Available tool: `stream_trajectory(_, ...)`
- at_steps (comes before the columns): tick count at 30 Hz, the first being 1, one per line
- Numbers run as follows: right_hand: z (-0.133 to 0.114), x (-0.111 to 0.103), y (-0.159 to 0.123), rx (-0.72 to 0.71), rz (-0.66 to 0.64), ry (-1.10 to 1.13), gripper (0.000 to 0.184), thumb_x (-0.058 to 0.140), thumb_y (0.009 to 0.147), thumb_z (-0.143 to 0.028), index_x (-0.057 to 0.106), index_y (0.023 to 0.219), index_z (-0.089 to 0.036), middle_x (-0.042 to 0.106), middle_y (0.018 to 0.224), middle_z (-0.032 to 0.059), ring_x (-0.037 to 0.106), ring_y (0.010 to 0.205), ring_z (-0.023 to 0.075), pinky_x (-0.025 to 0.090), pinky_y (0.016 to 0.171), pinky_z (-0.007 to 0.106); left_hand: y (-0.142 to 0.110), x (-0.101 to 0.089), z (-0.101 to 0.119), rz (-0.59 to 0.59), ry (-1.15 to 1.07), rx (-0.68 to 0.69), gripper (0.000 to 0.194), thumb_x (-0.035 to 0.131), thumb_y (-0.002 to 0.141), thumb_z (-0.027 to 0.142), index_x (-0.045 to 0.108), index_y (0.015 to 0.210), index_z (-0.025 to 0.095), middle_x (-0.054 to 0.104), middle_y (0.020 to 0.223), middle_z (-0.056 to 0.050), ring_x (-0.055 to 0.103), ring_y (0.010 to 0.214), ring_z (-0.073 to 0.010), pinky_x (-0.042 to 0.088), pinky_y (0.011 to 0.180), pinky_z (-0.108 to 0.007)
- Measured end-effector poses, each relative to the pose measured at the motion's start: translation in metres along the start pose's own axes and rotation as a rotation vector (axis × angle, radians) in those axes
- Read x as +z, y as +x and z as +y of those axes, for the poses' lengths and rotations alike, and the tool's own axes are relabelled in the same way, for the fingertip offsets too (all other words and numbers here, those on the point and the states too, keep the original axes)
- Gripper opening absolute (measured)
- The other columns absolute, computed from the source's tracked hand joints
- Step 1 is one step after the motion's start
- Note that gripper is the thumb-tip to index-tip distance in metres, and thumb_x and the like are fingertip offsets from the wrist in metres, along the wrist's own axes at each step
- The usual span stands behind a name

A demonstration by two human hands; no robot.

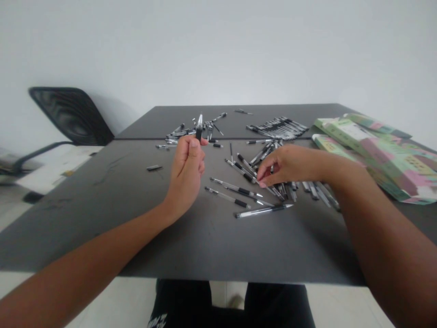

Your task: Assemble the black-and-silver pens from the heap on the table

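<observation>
My left hand [189,161] is closed around an upright pen [199,127] with a clear barrel and a black grip, held above the table. To the right, my right hand [278,165] reaches down into a loose pile of similar pens [283,189]. Its thumb and forefinger pinch the end of one pen [244,171] in the pile; the other fingers are partly hidden. In front of that hand lie several separate pens, among them a clear one [262,211] nearest to me.
Behind the pile is a neat row of pens [278,127]. A looser cluster [175,133] lies beyond my left hand. Green and pink cardboard boxes [385,157] rest on the right of the dark table [191,246]. A black mesh chair [68,114] stands at the left.
</observation>
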State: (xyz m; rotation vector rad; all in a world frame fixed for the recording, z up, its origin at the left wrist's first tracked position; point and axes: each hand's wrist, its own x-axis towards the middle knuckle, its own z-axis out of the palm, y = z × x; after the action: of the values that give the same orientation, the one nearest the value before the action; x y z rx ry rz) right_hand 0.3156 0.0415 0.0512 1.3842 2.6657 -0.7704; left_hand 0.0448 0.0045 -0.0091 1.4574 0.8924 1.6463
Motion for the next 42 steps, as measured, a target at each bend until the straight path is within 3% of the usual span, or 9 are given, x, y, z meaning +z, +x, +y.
stream_trajectory(18,0.021,0.002,0.010,0.024,0.214,-0.170,0.035,0.076,0.090,-0.044,0.087,0.117,-0.027,0.086,0.105,0.0029,0.077,0.089,0.0223,0.054,0.081,0.031,0.001,0.002,0.001,0.003,-0.076,-0.046,0.035,0.062,0.104,0.057,0.054,0.093,0.024,0.033,0.065,0.009,0.024,0.046,-0.0083,0.021,0.040,-0.020)
stream_trajectory(24,0.037,-0.010,-0.002,0.136,0.153,-0.178,0.024,0.081,0.084,-0.045,0.089,0.102,-0.031,0.086,0.095,-0.0002,0.078,0.087,0.0240,0.055,0.079,0.032,0.000,0.001,0.001,-0.018,-0.087,-0.036,0.031,0.061,0.106,0.051,0.054,0.093,0.024,0.032,0.065,0.009,0.024,0.045,-0.0080,0.021,0.040,-0.020)
stream_trajectory(36,0.045,-0.019,-0.019,0.229,-0.040,-0.067,0.023,0.085,0.080,-0.041,0.089,0.099,-0.027,0.086,0.093,-0.0006,0.078,0.089,0.0235,0.054,0.079,0.031,-0.010,0.005,0.000,-0.068,-0.050,-0.062,0.034,0.064,0.104,0.055,0.057,0.092,0.023,0.035,0.064,0.008,0.028,0.047,-0.0087,0.022,0.041,-0.021)
stream_trajectory(42,0.046,-0.020,-0.019,0.240,0.026,-0.094,0.026,0.085,0.081,-0.041,0.088,0.103,-0.028,0.086,0.098,0.0004,0.077,0.093,0.0245,0.054,0.079,0.030,-0.013,0.006,0.000,-0.087,-0.057,-0.059,0.033,0.061,0.106,0.052,0.058,0.091,0.023,0.034,0.063,0.007,0.027,0.047,-0.0086,0.022,0.041,-0.021)
